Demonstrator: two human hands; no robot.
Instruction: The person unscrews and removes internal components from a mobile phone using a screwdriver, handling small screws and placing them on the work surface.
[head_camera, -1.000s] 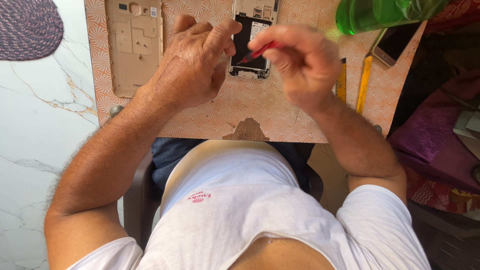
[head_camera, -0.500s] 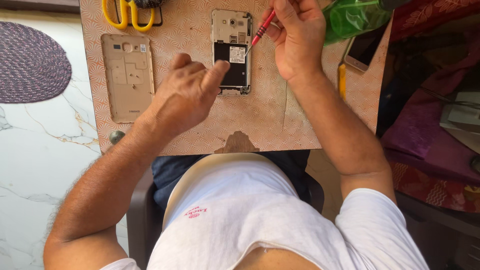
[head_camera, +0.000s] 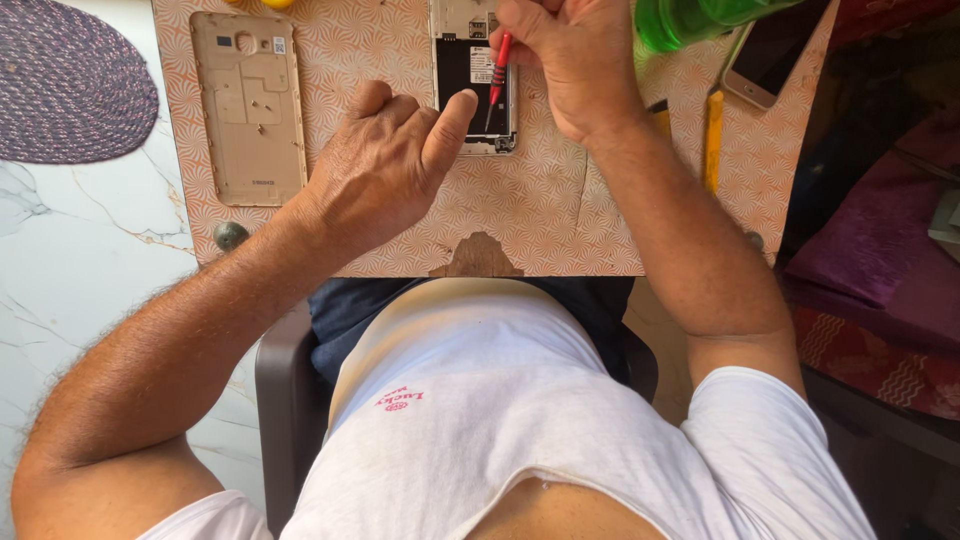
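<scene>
Right hand (head_camera: 570, 60) pinches a red screwdriver (head_camera: 497, 68) over the opened phone (head_camera: 474, 90); left hand (head_camera: 385, 165), loosely curled, seemingly steadies it beside the back cover (head_camera: 248, 110).

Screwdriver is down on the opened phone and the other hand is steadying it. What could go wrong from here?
1. The red screwdriver in the right hand points its tip down over the dark battery area of the opened phone; a slip could gouge it.
2. The left hand steadies the phone mainly with its thumb at the lower edge, so the phone may shift under pressure.
3. The green bottle lies close beside the right hand; a bump could knock it.
</scene>
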